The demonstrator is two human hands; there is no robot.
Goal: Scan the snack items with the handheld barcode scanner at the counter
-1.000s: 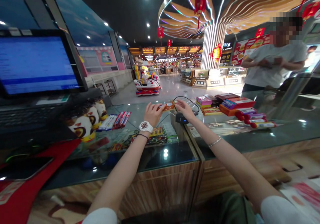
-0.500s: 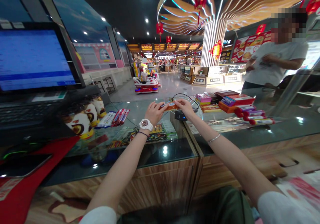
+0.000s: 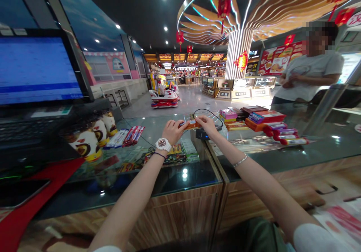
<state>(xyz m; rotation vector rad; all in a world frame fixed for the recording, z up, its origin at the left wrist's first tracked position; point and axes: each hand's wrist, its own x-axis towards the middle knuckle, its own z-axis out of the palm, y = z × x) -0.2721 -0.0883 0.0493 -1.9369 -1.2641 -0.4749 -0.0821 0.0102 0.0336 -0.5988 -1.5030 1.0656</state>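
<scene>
Between my two hands is a small orange-wrapped bar (image 3: 192, 124), held at its two ends above the glass counter (image 3: 158, 121). My left hand (image 3: 172, 131), with a white watch at the wrist, pinches the left end. At the right end the fingers of my right hand (image 3: 208, 124) are closed on the wrapper. Just below the right hand sits a black device (image 3: 202, 134) with a blue light and a cable. To the left lie bars in red wrappers (image 3: 133, 135) and in white-and-blue wrappers (image 3: 116, 138).
Stacked candy boxes (image 3: 265, 116) and several tubes (image 3: 287, 133) stand on the counter at right. Cups with printed sides (image 3: 87, 143), a monitor (image 3: 39, 70) and a phone (image 3: 24, 192) are at left. Across the counter stands a person (image 3: 313, 68).
The view has shifted slightly. Both hands still hold the orange bar in nearly the same place. The person across the counter has lowered their forearms a little.
</scene>
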